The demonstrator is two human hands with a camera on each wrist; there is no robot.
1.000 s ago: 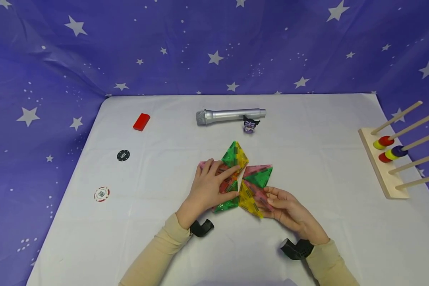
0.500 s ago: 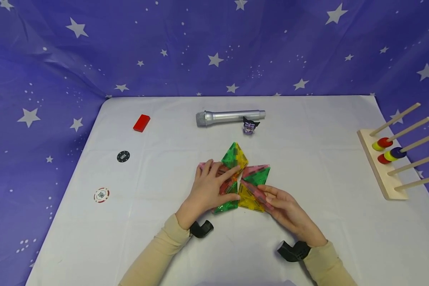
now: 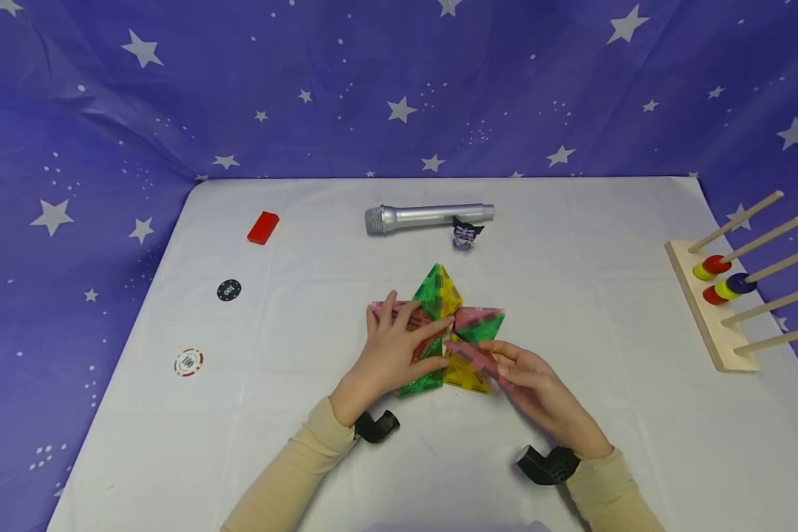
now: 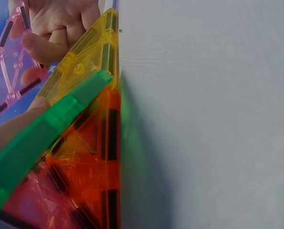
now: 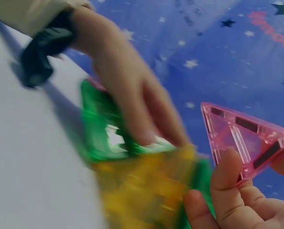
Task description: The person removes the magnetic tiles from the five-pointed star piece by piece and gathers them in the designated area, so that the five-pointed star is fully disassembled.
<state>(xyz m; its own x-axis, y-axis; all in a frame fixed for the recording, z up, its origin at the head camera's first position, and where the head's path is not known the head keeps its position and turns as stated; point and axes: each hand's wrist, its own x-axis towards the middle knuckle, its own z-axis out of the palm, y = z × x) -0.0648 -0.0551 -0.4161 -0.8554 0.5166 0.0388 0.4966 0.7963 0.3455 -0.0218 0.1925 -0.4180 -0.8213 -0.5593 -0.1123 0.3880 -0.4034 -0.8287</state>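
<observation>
Your left hand [image 3: 391, 355] rests on the left side of the tile star [image 3: 440, 303], its fingers spread wide across the pieces. Your right hand [image 3: 548, 391], at the star's near right, pinches a pink triangle tile [image 3: 475, 358] between thumb and fingers. That tile is tilted over the star's near-right arm, above a yellow triangle tile [image 3: 467, 377]; you cannot tell from these views whether its inner tip touches the star.

At the star's far point, a green tile [image 3: 428, 290] and a second yellow tile [image 3: 449, 294] lie side by side. Its right arm pairs a pink piece [image 3: 473, 318] with a green piece [image 3: 484, 329], and another green triangle [image 3: 422, 383] shows at its near left, beside your left thumb.

Beyond the star on the white worktop [image 3: 306, 295] lies a silver microphone [image 3: 432, 216], with a small purple-and-black figurine [image 3: 464, 234] just beside its handle. Well to the star's left are a white-and-red poker chip [image 3: 189, 362] and a black poker chip [image 3: 229, 290], with a red block [image 3: 263, 227] farther back. Well to the star's right sits a wooden peg board [image 3: 711, 325] carrying coloured rings [image 3: 728, 286].
</observation>
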